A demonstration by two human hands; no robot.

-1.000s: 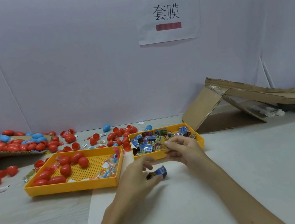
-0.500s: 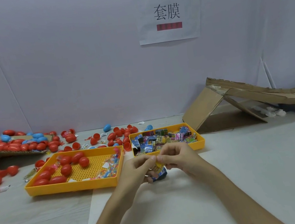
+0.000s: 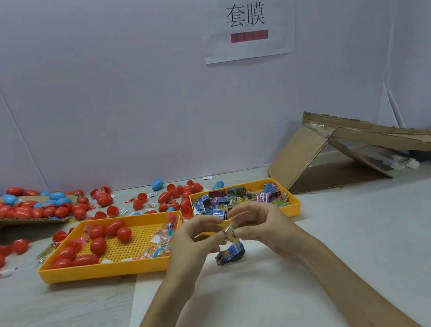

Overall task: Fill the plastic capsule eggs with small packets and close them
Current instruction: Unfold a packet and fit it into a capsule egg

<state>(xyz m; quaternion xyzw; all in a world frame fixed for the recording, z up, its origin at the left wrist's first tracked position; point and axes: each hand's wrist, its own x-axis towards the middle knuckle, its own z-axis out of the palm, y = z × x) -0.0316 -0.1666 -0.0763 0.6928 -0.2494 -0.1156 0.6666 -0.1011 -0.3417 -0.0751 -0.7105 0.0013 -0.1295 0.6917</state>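
Observation:
My left hand (image 3: 193, 239) and my right hand (image 3: 262, 222) meet above the table and pinch a small yellowish packet (image 3: 229, 231) between their fingertips. Just below it a blue packet (image 3: 231, 252) lies on the table. Behind my hands a small yellow tray (image 3: 294, 202) holds several printed packets. To the left a larger yellow tray (image 3: 106, 269) holds several closed red capsule eggs (image 3: 98, 246) and some clear packets (image 3: 159, 241).
Loose red and blue eggs (image 3: 163, 198) and egg halves lie behind the trays. A cardboard flat (image 3: 17, 220) at the far left carries several more. A collapsed cardboard box (image 3: 350, 151) stands at the right. A paper sign (image 3: 245, 14) hangs on the back wall.
My left hand let go of the blue packet on the table and rose to meet my right hand. Both now pinch the yellowish packet taken from the small tray.

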